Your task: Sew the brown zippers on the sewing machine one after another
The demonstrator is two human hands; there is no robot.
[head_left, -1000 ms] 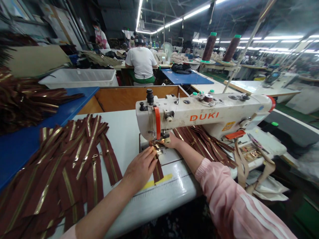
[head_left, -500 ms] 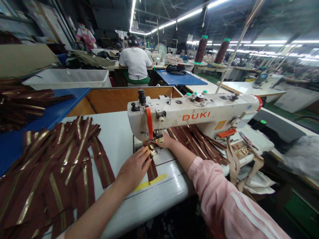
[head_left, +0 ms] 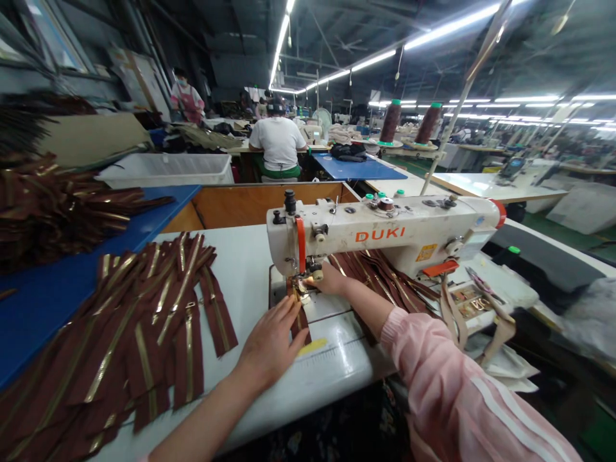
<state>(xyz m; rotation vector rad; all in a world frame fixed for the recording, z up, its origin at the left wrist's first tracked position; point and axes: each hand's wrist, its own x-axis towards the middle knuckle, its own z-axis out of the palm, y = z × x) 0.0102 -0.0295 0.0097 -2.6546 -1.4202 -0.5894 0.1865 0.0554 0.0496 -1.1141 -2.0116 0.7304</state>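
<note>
A white sewing machine (head_left: 385, 224) stands on the pale table. Under its needle area lies a brown zipper strip (head_left: 300, 327), its near end pointing towards me. My left hand (head_left: 272, 340) rests on this strip just in front of the presser foot, fingers spread with the fingertips on the cloth. My right hand (head_left: 328, 280) reaches behind the needle area; its fingertips are partly hidden by the machine head. Brown zipper strips with gold teeth (head_left: 139, 333) lie heaped to the left, and more strips (head_left: 370, 276) lie behind the machine arm.
A blue table (head_left: 168, 200) with another zipper pile (head_left: 62, 212) is at far left. Scissors (head_left: 481, 282) lie by a tray of metal parts (head_left: 469, 303) at right. A white bin (head_left: 168, 170) and a person in a white shirt (head_left: 278, 142) are ahead.
The view has shifted, so the scene sits further right and lower. My left thumb is now further from the fingers, and less of the strip's near end shows beyond my left hand.
</note>
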